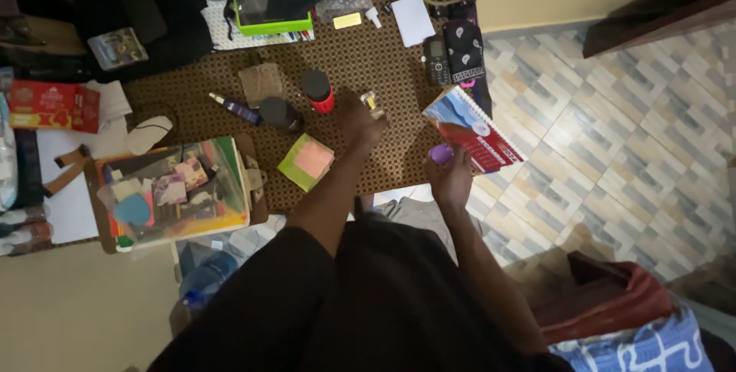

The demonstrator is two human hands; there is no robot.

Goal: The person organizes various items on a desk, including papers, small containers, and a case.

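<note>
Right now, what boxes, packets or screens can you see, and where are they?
Flat red cardboard box: far left edge, yellow patches.
Green-rimmed box with clear window: top middle of the table.
Dark grey keypad phone: upper right of the mat, small unlit screen.
Red and blue spiral-bound booklet: right table edge.

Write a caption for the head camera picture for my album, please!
Left hand holds a small clear bottle; right hand holds a purple cap.

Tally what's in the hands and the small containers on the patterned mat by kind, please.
Small clear bottle, in left hand: 1
Purple cap, in right hand: 1
Dark-lidded jars, one red, one dark: 2
Blue tube: 1
Total: 5
</note>
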